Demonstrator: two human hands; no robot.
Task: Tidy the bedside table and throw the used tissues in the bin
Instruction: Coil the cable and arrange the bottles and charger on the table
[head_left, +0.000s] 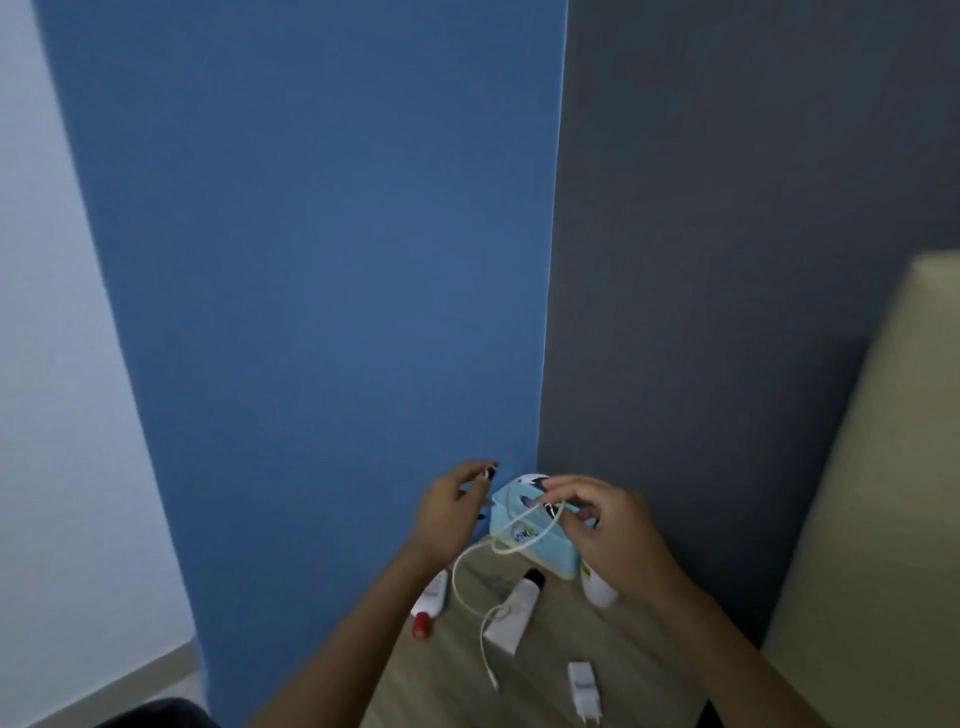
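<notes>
**Two Bare Arms and Painted Nails**

Both arms are bare as far down as they can be seen. The left hand has long nails painted a dark colour. One of them has white marks on it. The nails on the right hand are too blurry to tell.

**Tally by kind**

Two hands: a left hand and a right hand. One wooden table. One blue tissue box. One white cable. One charger plug. One black-capped tube. Two white bottles: a red-capped bottle and a half-hidden bottle.
</notes>
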